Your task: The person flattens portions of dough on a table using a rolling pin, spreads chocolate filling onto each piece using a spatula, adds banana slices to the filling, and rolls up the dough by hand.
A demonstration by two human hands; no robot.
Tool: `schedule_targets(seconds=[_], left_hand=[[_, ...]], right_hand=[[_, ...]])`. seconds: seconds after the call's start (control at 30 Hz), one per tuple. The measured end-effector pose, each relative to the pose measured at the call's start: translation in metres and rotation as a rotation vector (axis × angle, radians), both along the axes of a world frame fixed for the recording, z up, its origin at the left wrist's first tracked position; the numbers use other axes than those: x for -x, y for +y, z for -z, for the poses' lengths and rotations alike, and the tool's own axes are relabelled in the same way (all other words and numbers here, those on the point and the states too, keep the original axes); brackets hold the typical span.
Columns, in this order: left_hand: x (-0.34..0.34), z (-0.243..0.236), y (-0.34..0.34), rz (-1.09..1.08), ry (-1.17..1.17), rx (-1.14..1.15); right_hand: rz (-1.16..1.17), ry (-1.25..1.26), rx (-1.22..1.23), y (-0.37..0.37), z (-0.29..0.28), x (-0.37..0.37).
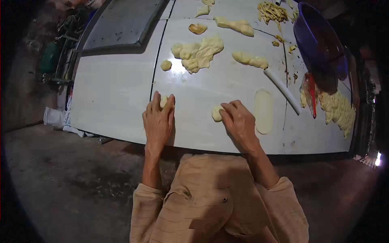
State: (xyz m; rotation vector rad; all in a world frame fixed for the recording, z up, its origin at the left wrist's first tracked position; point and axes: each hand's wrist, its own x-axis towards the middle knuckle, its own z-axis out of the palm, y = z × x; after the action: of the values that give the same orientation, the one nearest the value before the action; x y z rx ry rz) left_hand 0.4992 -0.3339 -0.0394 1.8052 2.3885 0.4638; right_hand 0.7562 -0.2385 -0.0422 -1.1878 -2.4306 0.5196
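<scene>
Near the front edge of the white tabletop, my left hand (157, 123) is curled palm down over a small dough ball (163, 101), which shows between its fingers. To the right, my right hand (240, 121) has thumb and fingers closed against the side of another dough ball (216, 114). A flattened oval of dough (263, 111) lies just right of that hand. Beyond the hands sit a small round dough piece (166, 65) and a large lumpy mass of dough (198, 52). A rolled dough piece (250, 59) lies farther right.
A white rod (283, 91) lies slanted right of the oval. A purple basin (314, 36) stands at the far right, near a red-handled tool (311, 95) and a dough sheet (337, 110). A metal tray (119, 26) occupies the far left. Dough strips (272, 12) are piled at the back.
</scene>
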Motion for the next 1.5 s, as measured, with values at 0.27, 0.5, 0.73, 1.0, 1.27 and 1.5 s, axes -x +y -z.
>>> schedule_targets(seconds=[0.27,0.5,0.73,1.0,1.27,1.5], left_hand=[[-0.087,0.016,-0.012,0.494,-0.127,0.022],[-0.101,0.024,-0.011,0.395,-0.042,0.114],[-0.096,0.021,-0.015,0.405,0.0,0.093],[-0.109,0.027,-0.02,0.402,0.013,0.092],[-0.092,0.021,-0.036,0.215,-0.107,-0.277],[-0.09,0.033,-0.009,0.11,0.053,0.026]], right_hand=[[-0.279,-0.018,0.052,-0.021,-0.003,-0.011],[-0.206,-0.221,0.035,-0.026,0.015,-0.03],[-0.202,-0.029,-0.047,0.009,-0.005,-0.07],[0.427,-0.182,-0.095,0.121,0.026,-0.182],[-0.048,0.128,-0.11,0.054,-0.02,-0.092],[-0.15,-0.132,-0.155,0.012,0.004,-0.023]])
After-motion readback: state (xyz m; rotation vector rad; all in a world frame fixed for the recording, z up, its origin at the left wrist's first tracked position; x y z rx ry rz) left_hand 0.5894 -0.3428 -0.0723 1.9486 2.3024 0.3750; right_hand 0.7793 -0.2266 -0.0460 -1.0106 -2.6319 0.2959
